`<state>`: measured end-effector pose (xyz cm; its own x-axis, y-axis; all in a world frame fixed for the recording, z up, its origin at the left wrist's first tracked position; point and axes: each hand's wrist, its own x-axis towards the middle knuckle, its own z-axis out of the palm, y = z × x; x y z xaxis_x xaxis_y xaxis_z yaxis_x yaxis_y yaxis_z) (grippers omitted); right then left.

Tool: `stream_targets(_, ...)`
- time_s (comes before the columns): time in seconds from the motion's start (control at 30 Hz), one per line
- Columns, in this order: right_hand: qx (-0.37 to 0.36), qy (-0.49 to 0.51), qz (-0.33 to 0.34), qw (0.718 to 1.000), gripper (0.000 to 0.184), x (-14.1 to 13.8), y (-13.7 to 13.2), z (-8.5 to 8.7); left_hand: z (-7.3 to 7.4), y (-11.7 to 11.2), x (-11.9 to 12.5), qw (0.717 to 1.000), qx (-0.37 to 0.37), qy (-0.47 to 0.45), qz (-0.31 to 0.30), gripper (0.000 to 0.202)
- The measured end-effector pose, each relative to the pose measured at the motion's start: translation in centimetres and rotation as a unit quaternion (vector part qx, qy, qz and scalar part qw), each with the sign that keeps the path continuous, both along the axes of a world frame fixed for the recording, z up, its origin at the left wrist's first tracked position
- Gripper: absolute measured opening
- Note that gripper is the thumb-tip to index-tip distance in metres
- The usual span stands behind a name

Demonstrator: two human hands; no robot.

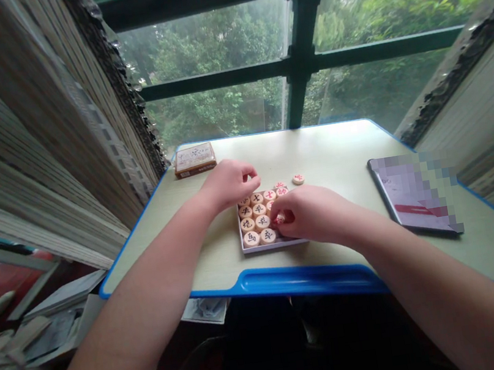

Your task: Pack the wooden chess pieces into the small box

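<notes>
A shallow grey tray [256, 248] near the table's front edge holds several round wooden chess pieces [255, 223] with black and red characters. My right hand [310, 216] rests over the tray's right side, fingers pinched on a red-marked piece [279, 219]. My left hand [229, 182] hovers just behind the tray's far left corner, fingers curled closed; whatever they hold is hidden. One loose red-marked piece [298, 179] lies on the table behind the tray, with two more [281, 187] at the tray's far edge.
The beige table [335, 153] has a blue rim and stands against a window. A brown box lid [194, 159] lies at the far left corner. A booklet [415, 194] lies on the right. Papers are piled on the floor at left.
</notes>
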<state>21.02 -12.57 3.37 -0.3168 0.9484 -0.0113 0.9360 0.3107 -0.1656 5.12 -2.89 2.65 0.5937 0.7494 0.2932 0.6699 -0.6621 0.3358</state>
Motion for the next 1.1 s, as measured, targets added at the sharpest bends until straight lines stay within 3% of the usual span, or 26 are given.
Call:
stream_targets(0.17,0.022,0.039,0.01,0.999,0.019,0.1,0.1,-0.1,0.1,-0.1,0.1,1.0,-0.004,0.005,-0.001,0.023)
stream_targets(0.37,0.026,0.07,0.072,0.995,0.018,-0.1,0.3,-0.2,0.2,-0.3,0.2,1.0,-0.014,-0.007,-0.012,0.023)
stream_targets(0.8,0.016,0.117,0.059,0.991,0.015,0.1,0.9,-0.7,0.4,-0.4,0.1,0.999,-0.024,-0.033,-0.021,0.023)
stream_targets(0.9,0.02,0.147,0.089,0.985,0.016,0.2,0.5,-0.1,0.4,-0.4,0.1,0.999,-0.021,-0.034,-0.026,0.023)
stream_targets(1.1,-0.049,0.156,0.168,0.972,0.02,0.3,-0.1,0.5,0.3,-0.3,0.1,0.999,-0.019,-0.021,-0.024,0.023)
